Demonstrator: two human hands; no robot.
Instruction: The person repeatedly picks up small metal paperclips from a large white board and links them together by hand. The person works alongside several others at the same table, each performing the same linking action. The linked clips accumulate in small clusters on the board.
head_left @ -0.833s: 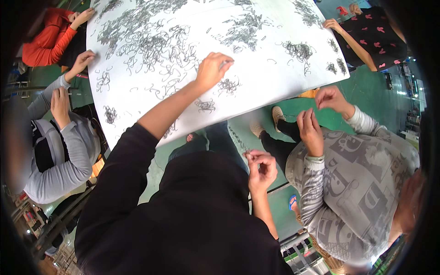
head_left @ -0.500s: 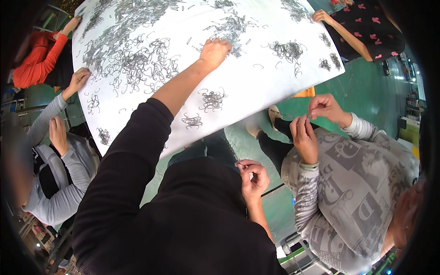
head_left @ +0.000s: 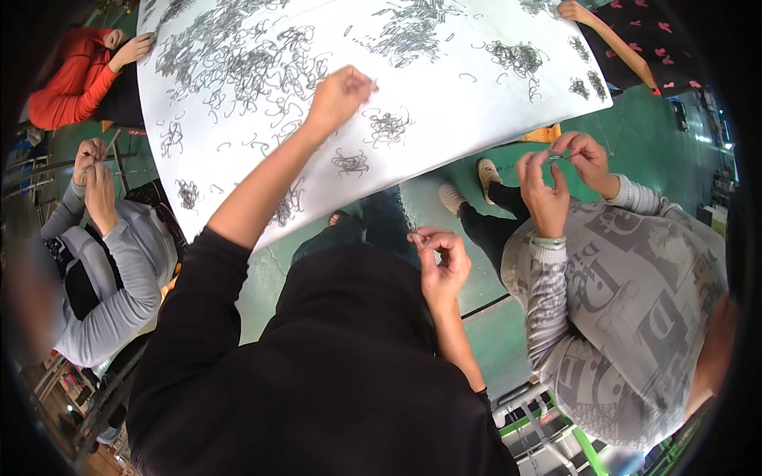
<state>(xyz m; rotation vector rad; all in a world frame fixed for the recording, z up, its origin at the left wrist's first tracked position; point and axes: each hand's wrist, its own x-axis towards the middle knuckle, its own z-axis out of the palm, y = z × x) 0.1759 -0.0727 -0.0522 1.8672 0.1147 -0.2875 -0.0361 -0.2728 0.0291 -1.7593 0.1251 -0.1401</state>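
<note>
Near the middle of the white counter [head_left: 476, 103], your left hand [head_left: 340, 95] pinches its fingers shut among the small metal clips [head_left: 387, 125]; your right hand [head_left: 441, 266], off the near edge, holds one clip narrowly between fingertips.

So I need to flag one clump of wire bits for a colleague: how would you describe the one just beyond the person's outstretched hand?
Start at the big white table. The left hand reaches over its middle. Just right of it lies a small dark wire clump, separate from the dense spread at upper left and larger than the clump nearer the edge.
</note>
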